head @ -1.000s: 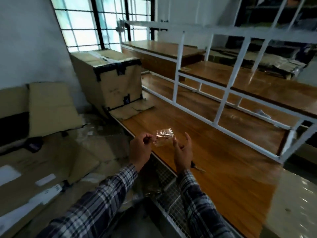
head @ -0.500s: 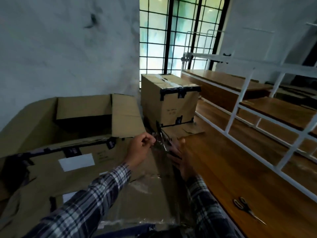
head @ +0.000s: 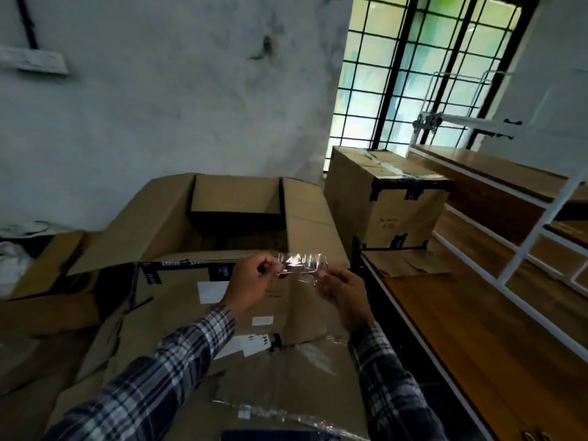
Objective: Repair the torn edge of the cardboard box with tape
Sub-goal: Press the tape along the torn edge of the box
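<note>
Holding: left hand (head: 254,281) and right hand (head: 345,289) pinch a clear tape strip (head: 302,264), seemingly crumpled.
Below: open cardboard box (head: 222,300), near edge.
Right: worktop (head: 477,329), bare.

Free air above box (head: 222,313) lid.

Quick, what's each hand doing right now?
Left hand: pinched shut on the clear crinkled strip of tape.
Right hand: pinching the strip's other end.

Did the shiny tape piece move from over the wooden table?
Yes. The clear tape strip, pinched between both hands, now sits left of the wooden table, over the big open cardboard box.
</note>
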The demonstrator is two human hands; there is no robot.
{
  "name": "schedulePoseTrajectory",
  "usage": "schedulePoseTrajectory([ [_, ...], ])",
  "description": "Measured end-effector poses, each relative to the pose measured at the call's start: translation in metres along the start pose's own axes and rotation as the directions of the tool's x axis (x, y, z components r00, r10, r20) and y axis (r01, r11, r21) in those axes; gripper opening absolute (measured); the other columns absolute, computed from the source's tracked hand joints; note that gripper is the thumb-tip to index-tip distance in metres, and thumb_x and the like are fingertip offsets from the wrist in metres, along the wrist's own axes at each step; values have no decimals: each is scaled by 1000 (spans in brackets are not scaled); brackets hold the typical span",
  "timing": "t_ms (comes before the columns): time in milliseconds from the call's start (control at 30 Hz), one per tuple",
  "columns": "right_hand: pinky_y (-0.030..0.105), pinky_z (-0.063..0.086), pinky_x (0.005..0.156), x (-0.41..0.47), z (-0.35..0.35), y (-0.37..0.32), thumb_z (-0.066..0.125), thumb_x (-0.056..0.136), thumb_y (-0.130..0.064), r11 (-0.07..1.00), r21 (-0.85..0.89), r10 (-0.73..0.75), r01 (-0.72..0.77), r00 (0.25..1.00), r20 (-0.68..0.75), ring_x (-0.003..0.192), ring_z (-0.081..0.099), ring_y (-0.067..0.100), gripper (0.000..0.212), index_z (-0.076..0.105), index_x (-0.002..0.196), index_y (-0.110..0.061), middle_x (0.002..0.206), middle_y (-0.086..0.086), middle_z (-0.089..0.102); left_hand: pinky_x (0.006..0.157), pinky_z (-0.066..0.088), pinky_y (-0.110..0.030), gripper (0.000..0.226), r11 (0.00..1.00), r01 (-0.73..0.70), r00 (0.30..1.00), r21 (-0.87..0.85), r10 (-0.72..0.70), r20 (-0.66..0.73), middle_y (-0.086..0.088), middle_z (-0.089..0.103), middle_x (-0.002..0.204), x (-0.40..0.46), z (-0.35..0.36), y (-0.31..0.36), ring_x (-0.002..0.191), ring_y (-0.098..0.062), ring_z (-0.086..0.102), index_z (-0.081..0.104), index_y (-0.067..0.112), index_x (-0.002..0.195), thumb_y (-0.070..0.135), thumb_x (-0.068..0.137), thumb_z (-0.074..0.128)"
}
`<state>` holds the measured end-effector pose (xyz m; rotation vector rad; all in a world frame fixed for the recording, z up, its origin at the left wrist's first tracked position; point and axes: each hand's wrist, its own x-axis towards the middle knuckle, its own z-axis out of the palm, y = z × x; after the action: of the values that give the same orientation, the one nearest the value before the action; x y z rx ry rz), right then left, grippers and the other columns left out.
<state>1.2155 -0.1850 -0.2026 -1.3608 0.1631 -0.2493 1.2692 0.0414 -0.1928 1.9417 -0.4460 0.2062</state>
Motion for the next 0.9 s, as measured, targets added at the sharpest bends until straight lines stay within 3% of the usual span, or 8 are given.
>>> schedulePoseTrajectory([
  [267,38,60,80,21,53,24,73,98,-12,993,-119,-20,22,999,26,88,72,23,9,80,95,-8,94,10,79,69,47,-15,14,988,145,981,45,-137,-139,10,72,96,6,-60,-47,89,-3,66,74,22,104,33,101,67],
  [367,35,61,78,33,65,26,73,100,-22,993,-120,-7,18,996,92,87,72,20,20,79,100,-3,96,8,79,73,53,-21,15,987,150,982,51,-143,-122,8,74,95,17,-71,-61,89,-7,69,75,20,104,33,101,67],
  [533,49,61,99,64,82,42,79,95,-27,987,-118,123,-107,983,137,104,75,32,24,81,106,-6,107,15,79,75,52,-22,11,987,144,987,73,-138,-81,9,75,94,35,-70,-72,89,-5,68,75,26,99,33,101,67],
  [633,43,59,96,84,89,49,83,90,-36,978,-167,159,-128,968,192,94,71,24,28,83,103,-11,96,8,76,71,49,-15,9,990,125,990,62,-121,-71,10,75,92,49,-72,-77,87,-2,68,74,28,94,29,101,68],
  [700,40,60,92,96,92,52,84,88,-39,974,-177,177,-140,960,218,94,71,24,32,82,105,-12,97,7,78,74,50,-19,10,992,116,992,54,-113,-55,10,75,91,60,-74,-80,87,-2,68,73,28,92,28,101,68],
  [900,38,62,92,120,87,56,79,89,-7,965,-32,259,-259,935,241,103,77,27,34,71,121,-2,115,19,78,90,58,-39,10,991,120,992,-57,-117,49,4,75,102,84,-75,-76,99,-14,71,73,29,95,29,102,65],
])
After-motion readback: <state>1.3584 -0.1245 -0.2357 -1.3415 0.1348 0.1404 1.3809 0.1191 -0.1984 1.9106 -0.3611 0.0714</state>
